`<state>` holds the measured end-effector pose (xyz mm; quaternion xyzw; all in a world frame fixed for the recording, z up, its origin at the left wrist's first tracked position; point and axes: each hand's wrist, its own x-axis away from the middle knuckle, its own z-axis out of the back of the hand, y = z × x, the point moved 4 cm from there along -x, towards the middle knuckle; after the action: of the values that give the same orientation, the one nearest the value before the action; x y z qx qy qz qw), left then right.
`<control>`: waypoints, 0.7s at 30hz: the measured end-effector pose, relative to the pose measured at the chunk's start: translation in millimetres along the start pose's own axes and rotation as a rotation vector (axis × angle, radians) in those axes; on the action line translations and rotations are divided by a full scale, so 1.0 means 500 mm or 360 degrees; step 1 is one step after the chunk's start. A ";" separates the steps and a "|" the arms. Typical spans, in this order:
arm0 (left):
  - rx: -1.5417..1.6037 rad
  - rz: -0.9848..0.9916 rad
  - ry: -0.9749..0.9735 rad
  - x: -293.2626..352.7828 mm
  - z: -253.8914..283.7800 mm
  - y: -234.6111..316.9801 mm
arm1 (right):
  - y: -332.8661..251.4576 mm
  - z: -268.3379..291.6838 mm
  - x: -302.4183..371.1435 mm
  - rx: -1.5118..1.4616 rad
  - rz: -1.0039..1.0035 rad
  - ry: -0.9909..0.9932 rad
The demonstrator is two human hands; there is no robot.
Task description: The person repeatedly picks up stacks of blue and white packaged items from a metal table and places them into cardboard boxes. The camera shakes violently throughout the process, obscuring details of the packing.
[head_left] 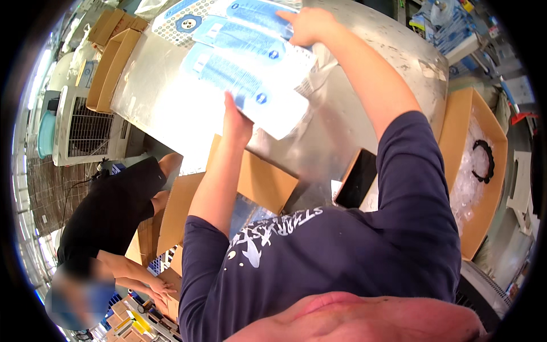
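Several light-blue and white flat packs (231,80) lie side by side at the top of the head view, overlapping the metal table. My left hand (238,122) grips the near edge of the closest pack. Its thumb lies along the edge and its other fingers are hidden beneath. My right hand (310,25) rests on the right end of the farthest pack, index finger stretched out and thumb apart from it. Beside the packs is a white sheet with dots and a panda picture (188,24). Clear plastic film (325,62) shows at their right end.
An open cardboard box (268,179) stands below my left forearm, near a dark phone-like slab (356,178). At right, another box (494,214) holds clear plastic and a black ring. A person in black (117,205) bends over boxes at left. The metal table (387,43) extends right.
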<state>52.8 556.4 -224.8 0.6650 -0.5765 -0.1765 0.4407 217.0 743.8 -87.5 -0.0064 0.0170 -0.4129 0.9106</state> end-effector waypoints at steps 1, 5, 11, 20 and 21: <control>0.0222 0.0064 -0.0038 0.026 -0.043 0.002 | 0.000 -0.020 0.027 0.0071 -0.0029 0.0183; -0.0193 0.0222 -0.0014 0.170 -0.058 -0.047 | 0.044 -0.020 0.234 -0.0230 0.0091 -0.0003; -0.0421 0.0757 -0.0133 0.190 -0.094 -0.093 | 0.208 -0.171 0.358 -0.2639 -0.0806 -0.0175; -0.0411 0.0149 -0.0226 0.321 -0.140 0.083 | 0.074 -0.036 0.357 -0.2863 -0.0264 -0.0003; -0.0632 -0.0181 0.0016 0.347 -0.121 0.124 | 0.035 -0.003 0.355 -0.2973 -0.0051 0.0094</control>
<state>107.4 422.7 -95.1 0.5975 -0.4897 -0.3080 0.5553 347.0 622.1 -93.8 -0.7254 0.3652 -0.2444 0.5298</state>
